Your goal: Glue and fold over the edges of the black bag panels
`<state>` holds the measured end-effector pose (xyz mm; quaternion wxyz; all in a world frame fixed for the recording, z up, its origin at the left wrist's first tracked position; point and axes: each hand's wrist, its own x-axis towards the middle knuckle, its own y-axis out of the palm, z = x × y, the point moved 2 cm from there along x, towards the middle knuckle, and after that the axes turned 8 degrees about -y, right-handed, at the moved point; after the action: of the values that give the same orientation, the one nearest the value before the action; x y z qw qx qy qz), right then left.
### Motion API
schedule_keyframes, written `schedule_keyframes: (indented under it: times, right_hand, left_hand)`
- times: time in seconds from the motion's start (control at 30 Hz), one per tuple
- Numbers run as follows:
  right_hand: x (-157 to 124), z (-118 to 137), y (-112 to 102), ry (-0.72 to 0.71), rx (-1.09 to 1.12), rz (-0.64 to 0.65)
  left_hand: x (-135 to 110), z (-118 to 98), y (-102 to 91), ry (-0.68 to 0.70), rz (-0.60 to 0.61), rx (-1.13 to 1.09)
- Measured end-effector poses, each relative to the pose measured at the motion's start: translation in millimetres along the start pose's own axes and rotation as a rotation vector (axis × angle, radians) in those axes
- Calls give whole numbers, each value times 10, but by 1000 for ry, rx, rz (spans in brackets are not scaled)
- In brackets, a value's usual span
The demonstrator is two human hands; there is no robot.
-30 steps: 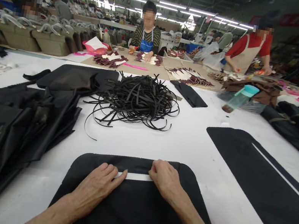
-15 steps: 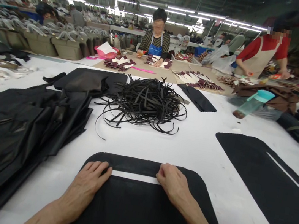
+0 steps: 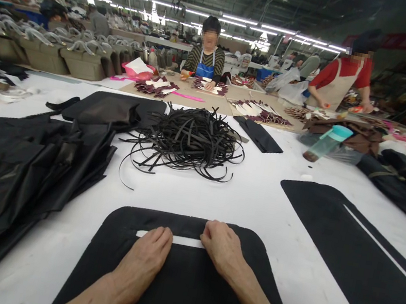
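Observation:
A black sheet panel (image 3: pixel 179 289) with rounded top corners lies flat before me. A long narrow slot near its top edge shows the white surface beneath. My left hand (image 3: pixel 148 252) lies on the panel, its fingers close together and slightly bent over the slot's left part; the thumb is hidden. At the slot's right part, my right hand (image 3: pixel 224 245) is closed, with curled fingers on the panel's strip above the slot. Whatever lies under those fingertips is covered by the hand.
Beyond the panel sits a tangled heap of black strips (image 3: pixel 193 140). Black folded pieces (image 3: pixel 23 167) are piled left. Another slotted black panel (image 3: pixel 357 258) lies right, with a teal-lidded bottle (image 3: pixel 326 144) behind it. Two co-workers (image 3: pixel 206 61) work at the far table.
My left hand has slid right along the slot, closer to my right hand, uncovering the slot's left end. My right hand stays at the slot. The view has shifted slightly.

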<state>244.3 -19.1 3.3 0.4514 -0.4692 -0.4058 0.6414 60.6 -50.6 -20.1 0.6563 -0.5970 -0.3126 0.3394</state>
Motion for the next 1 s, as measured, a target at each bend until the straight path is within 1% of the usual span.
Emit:
schedule_keyframes:
  times: [0.1, 0.23, 0.37, 0.47, 0.6, 0.73, 0.83, 0.93, 1.0]
  right_hand:
    - [-5, -33, 10, -17, 25, -4]
    - [12, -42, 27, -25, 40, -20]
    - [19, -74, 51, -46, 81, -33]
    - [-16, -147, 46, -118, 152, -29]
    - [-119, -302, -15, -195, 222, -47]
    - [-238, -465, -66, -240, 228, -69]
    - [-287, -553, -62, -231, 208, -84]
    - [-289, -586, -41, -193, 184, -82]
    - [-273, -574, -37, -157, 165, -67]
  left_hand:
    - [-6, -27, 61, 19, -39, 109]
    - [52, -116, 10, -23, -59, 138]
    - [167, -259, -54, -98, -1, 153]
    - [229, -331, -76, -122, 46, 198]
    - [262, -359, -120, -118, 53, 198]
    - [274, -365, -124, -120, 78, 215]
    - [284, -388, -70, -78, 21, 203]
    - [307, -437, 0, 38, -56, 151]
    - [329, -475, 29, 108, -58, 134]
